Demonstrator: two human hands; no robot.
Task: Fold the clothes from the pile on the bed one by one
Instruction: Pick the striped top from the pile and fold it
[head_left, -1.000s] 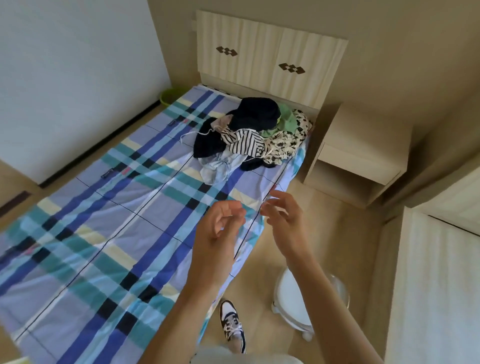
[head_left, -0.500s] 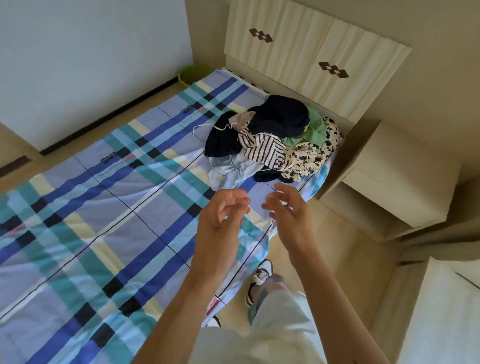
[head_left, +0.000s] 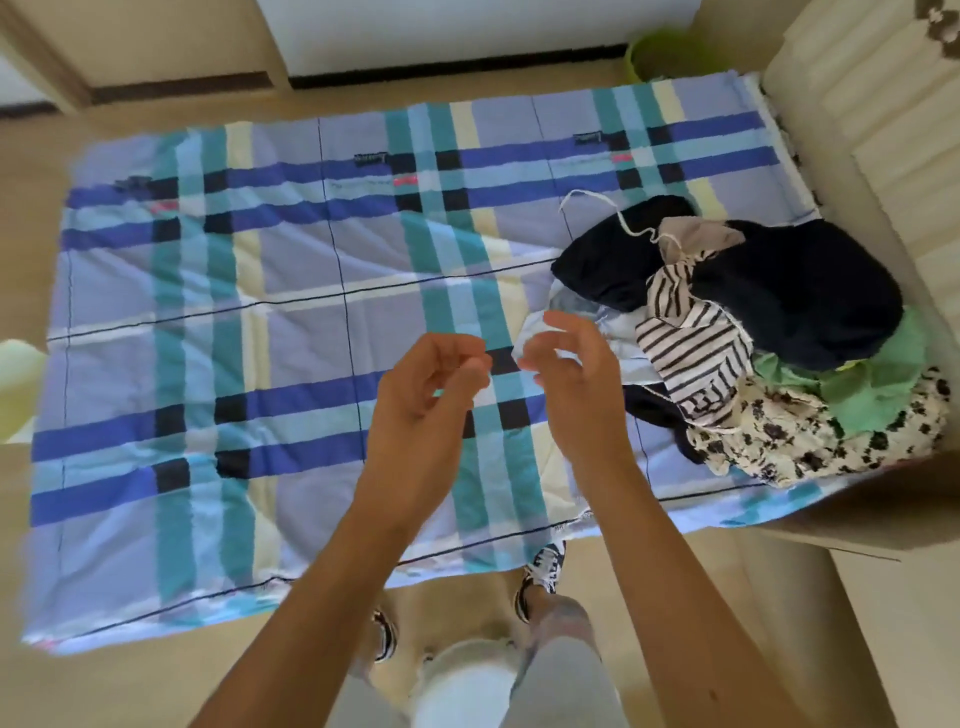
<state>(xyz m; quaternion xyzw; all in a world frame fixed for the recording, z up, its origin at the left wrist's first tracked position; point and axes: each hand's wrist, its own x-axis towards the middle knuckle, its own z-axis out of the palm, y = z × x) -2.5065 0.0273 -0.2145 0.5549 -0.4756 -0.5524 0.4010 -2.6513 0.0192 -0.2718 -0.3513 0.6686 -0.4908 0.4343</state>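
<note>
Low in the frame's centre, the left hand (head_left: 423, 400) and right hand (head_left: 576, 384) hover side by side above the plaid bed sheet (head_left: 260, 338), fingers loosely curled and grasping nothing. The pile of clothes (head_left: 753, 338) lies to their right, at centre right, its long axis running upper left to lower right. The right hand is nearer, with a pale blue garment (head_left: 618, 338) just past its fingertips. The overlapping garments cannot be counted.

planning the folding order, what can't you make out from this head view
All in the head view:
Clothes pile: garment count, pieces overlap.
Light blue garment: type, mostly under the pile.
Green tub: partly behind the bed.
Sheet labels: too small and blurred to read.
</note>
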